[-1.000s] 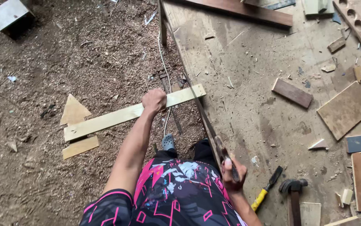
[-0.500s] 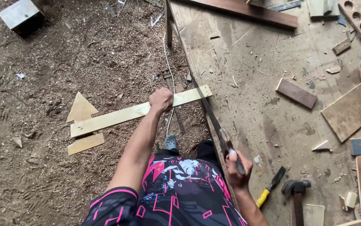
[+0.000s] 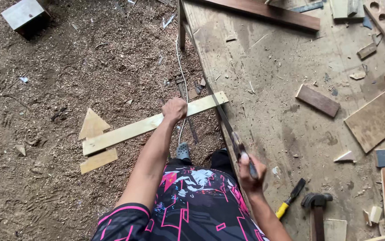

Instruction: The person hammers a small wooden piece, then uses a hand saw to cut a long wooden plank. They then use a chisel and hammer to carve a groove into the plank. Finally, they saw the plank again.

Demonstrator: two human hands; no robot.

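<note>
My left hand (image 3: 175, 110) presses down on a long pale wooden strip (image 3: 130, 130) that sticks out from the workbench edge over the sawdust floor. My right hand (image 3: 248, 172) grips the handle of a hand saw (image 3: 221, 117), whose blade runs along the bench edge and crosses the strip near its right end. The strip's far end rests on the workbench (image 3: 286, 89).
A hammer (image 3: 316, 205) and a yellow-handled tool (image 3: 290, 198) lie on the bench near my right hand. Wood offcuts (image 3: 318, 100) and a plywood square (image 3: 372, 119) litter the bench. A pale triangle offcut (image 3: 92, 125) and a short strip (image 3: 98, 161) lie on the floor, with a box (image 3: 25, 15) far left.
The saw and my right hand have shifted slightly along the cut line. My left hand stays on the strip.
</note>
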